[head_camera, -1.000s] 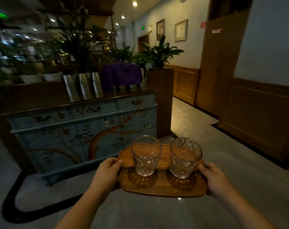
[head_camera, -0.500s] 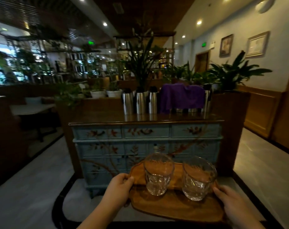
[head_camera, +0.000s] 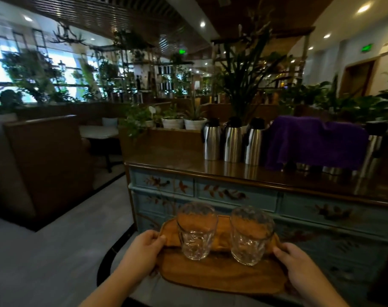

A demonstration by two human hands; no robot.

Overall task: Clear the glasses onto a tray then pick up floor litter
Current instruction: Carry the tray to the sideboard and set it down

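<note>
Glass part looks basically done: 2 clear textured glasses stand upright on the oval wooden tray, left hand and right hand gripping its ends by the painted blue sideboard, litter pickup not started, none visible.

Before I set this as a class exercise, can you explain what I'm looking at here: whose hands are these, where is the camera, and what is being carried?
There is no machine here. The camera sits on a person's head, looking forward and down, so the two bare arms at the bottom are the wearer's own. The left hand and right hand each grip one end of a wooden tray, held in the air. Two clear, seemingly empty glasses stand upright on it, side by side: the left glass and the right glass. Just ahead is a painted blue sideboard bearing steel flasks and a purple cloth.
</note>
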